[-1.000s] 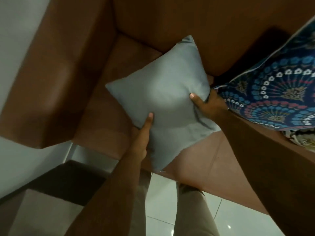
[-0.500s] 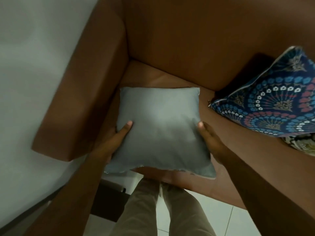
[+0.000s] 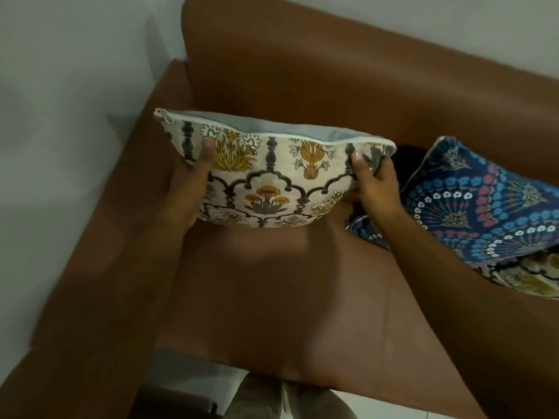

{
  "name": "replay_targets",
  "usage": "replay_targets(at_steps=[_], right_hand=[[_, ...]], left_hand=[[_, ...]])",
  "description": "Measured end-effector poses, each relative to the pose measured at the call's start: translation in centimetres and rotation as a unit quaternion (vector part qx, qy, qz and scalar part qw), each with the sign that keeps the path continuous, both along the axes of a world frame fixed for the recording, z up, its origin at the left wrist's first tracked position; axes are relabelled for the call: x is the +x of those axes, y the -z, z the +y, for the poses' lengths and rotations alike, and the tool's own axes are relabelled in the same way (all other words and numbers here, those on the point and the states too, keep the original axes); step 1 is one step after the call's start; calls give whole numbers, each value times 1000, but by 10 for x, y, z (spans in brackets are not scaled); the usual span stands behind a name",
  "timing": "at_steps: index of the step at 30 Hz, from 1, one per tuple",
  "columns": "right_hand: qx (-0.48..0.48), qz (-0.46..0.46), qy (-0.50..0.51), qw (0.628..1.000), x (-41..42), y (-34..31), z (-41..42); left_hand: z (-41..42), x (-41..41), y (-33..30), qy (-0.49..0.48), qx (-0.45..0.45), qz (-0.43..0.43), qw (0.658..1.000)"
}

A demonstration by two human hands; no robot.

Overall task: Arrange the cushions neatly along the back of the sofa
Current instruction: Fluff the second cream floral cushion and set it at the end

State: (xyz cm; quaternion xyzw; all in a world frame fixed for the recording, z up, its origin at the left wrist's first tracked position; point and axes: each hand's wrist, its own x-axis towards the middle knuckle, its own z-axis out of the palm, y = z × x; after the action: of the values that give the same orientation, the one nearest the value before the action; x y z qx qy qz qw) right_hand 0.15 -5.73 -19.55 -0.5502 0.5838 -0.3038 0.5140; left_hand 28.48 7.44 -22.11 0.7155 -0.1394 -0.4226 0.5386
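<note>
I hold a cream cushion (image 3: 272, 179) with yellow and orange flower prints, its grey back turned away, above the left end of the brown sofa seat (image 3: 272, 282). My left hand (image 3: 189, 182) grips its left edge and my right hand (image 3: 376, 182) grips its right edge. The zip edge is on top, close to the sofa backrest (image 3: 332, 86). A blue patterned cushion (image 3: 490, 204) leans at the right against the backrest, with another cream floral cushion (image 3: 526, 279) partly hidden under it.
The sofa's left armrest (image 3: 99, 267) runs along a pale wall (image 3: 60, 101). My legs (image 3: 272, 397) stand at the seat's front edge on a light tiled floor.
The cushion has been flipped from its plain grey side to its floral side and lifted toward the backrest. Both hands have shifted to its upper side edges.
</note>
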Motion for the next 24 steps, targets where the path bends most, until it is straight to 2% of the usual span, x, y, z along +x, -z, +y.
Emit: replay_targets(at_steps=[4, 9, 16, 24], right_hand=[[-57, 48, 57, 996, 18, 0, -24], [-102, 80, 141, 981, 10, 6, -46], [-38, 79, 120, 989, 12, 15, -52], [27, 75, 100, 992, 4, 0, -43]], left_hand=[[-32, 0, -8, 16, -37, -45, 998], [-72, 4, -4, 71, -5, -41, 997], [-93, -5, 15, 89, 7, -68, 994], [-76, -7, -1, 91, 41, -93, 991]])
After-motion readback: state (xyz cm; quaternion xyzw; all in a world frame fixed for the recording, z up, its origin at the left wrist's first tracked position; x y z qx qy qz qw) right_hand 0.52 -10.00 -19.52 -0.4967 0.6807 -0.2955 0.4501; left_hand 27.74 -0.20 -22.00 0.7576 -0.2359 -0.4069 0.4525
